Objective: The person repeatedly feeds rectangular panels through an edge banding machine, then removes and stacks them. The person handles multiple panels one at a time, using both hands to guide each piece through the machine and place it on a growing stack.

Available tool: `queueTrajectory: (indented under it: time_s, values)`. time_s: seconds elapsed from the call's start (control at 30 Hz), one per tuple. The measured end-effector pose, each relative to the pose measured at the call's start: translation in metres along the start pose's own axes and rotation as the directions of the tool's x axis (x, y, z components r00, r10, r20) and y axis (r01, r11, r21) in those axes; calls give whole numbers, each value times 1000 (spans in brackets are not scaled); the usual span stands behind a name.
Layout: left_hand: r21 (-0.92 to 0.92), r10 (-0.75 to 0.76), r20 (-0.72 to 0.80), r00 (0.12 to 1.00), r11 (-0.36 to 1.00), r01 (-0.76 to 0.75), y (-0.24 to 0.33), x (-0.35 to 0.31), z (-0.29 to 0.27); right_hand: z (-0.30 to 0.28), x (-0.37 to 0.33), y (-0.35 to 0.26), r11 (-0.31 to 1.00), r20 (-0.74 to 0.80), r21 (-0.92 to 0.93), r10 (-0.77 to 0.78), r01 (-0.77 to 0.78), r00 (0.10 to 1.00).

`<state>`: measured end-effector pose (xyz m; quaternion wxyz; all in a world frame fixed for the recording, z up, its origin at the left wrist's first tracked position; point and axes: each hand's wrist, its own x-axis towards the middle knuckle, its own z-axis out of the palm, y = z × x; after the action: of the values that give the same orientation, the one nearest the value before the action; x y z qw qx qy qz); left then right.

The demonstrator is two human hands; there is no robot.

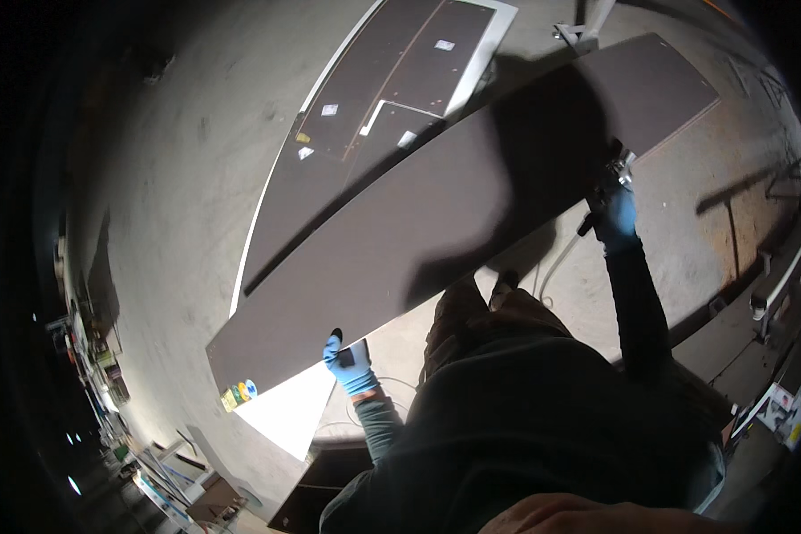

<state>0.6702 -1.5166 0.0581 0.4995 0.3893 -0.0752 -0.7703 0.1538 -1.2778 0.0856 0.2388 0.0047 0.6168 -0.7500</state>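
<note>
A long dark brown panel [356, 267] lies slantwise in front of me, from the lower left to the upper right. My left hand [351, 367], in a blue glove, grips its near edge, the dark-tipped thumb resting on it. In a blue glove too, my right hand [618, 221] is closed round a black and silver hand tool [621, 169] at the panel's near edge, further right. The tool's exact kind cannot be made out. A small yellow, green and blue container [238, 394] sits beside the panel's lower left corner.
Behind the panel lies a larger dark board [392, 71] with a white border and small white labels. A white sheet [295, 411] shows under the near left edge. A hose or cable [552, 276] runs over the floor by my legs. Benches and clutter [756, 329] line the right.
</note>
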Motion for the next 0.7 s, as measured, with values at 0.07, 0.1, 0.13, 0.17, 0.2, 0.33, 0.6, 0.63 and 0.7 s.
queueTrajectory:
  time_s: [0.07, 0.1, 0.13, 0.17, 0.2, 0.33, 0.6, 0.63, 0.7]
  values:
    - [130, 163, -14, 986, 979, -160, -13, -9, -26, 28, 44, 29, 999, 112, 10, 39, -41, 993]
    - [262, 260, -49, 964, 935, -239, -19, -12, -37, 44, 62, 48, 1000, 142, -5, 11, -10, 990]
    - [408, 345, -53, 937, 864, -295, -24, -15, -47, 59, 80, 64, 993, 147, -103, 79, -64, 986]
    - [518, 408, -107, 907, 801, -299, -33, -8, -56, 74, 104, 78, 982, 47, -141, 132, -124, 990]
    - [566, 413, -48, 910, 762, -316, -41, -3, -65, 89, 127, 92, 970, 46, -196, 154, -142, 987]
    - [760, 466, 215, 858, 472, -446, -73, 43, -87, 145, 209, 138, 956, 124, -176, 257, -233, 958]
    - [701, 342, 45, 939, 659, -273, -151, 107, -84, 185, 291, 185, 880, 66, -362, 353, -308, 933]
    - [757, 399, 18, 917, 593, -273, -165, 112, -87, 184, 299, 191, 886, 92, -369, 335, -280, 938]
    - [828, 431, 86, 898, 470, -305, -187, 125, -92, 184, 313, 203, 855, 89, -420, 372, -304, 924]
